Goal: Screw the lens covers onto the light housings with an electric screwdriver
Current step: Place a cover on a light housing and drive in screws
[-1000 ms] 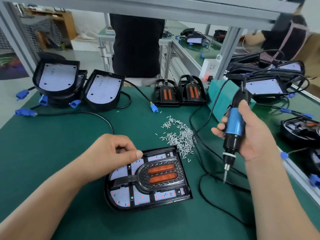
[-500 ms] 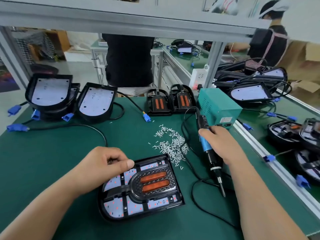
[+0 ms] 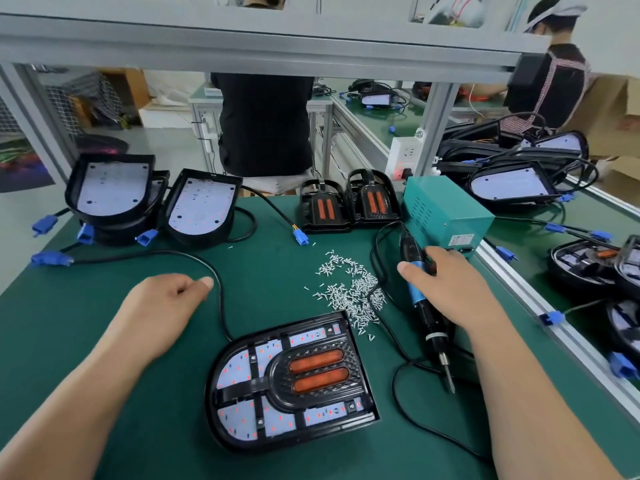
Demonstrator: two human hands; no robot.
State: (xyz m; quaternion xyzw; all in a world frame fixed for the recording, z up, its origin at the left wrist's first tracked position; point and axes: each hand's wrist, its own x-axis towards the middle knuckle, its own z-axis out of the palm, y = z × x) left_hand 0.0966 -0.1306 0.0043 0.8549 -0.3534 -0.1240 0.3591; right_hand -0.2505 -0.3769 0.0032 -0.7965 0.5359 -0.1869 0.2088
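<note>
A black light housing [image 3: 215, 393] lies flat on the green mat in front of me, with a black lens cover [image 3: 277, 375] with two orange lenses seated on it. My left hand [image 3: 162, 306] hovers up and left of the housing, fingers curled under, thumb against the index finger, holding nothing. It is close to a black cable [image 3: 218, 289]. My right hand [image 3: 450, 292] grips the blue-and-black electric screwdriver [image 3: 431, 323], which lies low and slanted to the right of the housing. Its bit [image 3: 449, 384] points toward me. A pile of small silver screws [image 3: 349, 289] lies between the housing and the screwdriver.
A teal power box [image 3: 446, 216] stands at the back right. Two spare lens covers [image 3: 325, 206] stand upright beside it. Bare housings [image 3: 204, 206] with blue connectors lean at the back left. Further housings [image 3: 512, 183] lie on the right-hand line. The screwdriver's cord [image 3: 398, 386] loops beside the housing.
My left hand has lifted off the housing and moved up and left. My right hand has lowered the screwdriver from upright down to the mat beside the housing.
</note>
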